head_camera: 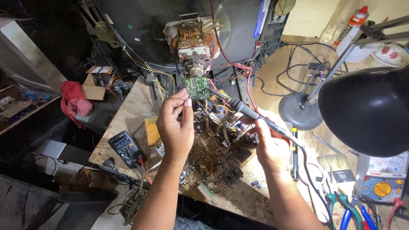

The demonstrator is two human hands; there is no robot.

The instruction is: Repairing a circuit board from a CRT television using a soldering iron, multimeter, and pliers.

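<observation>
Meanwhile, at a cluttered repair bench seen from the head camera, a person works on the neck of an opened picture-tube television (170,30). The left hand (174,125) pinches the lower edge of a small green circuit board (197,87) between thumb and fingertips, steadying it where it sits at the rear of the tube, just below the copper-wound deflection yoke (190,36). The right hand (268,142) is closed around a black soldering iron (255,116), held like a pen, its tip angled up to the board's right edge; whether the tip actually touches a joint is hard to tell at this size. Below both hands lies the set's main chassis board (213,157), dusty and tangled with wires, resting on the wooden bench (132,106). A digital multimeter (126,148) with its display lit sits near the left forearm, apart from the work. To the right stand a black desk lamp (366,108), a spray can (351,30), an analogue meter (383,181) and blue-handled pliers (347,213). Judging by the scene, the work is mid-course: the casing is off and the small board exposed, yet it remains wired in place, the chassis open and nothing reassembled.
</observation>
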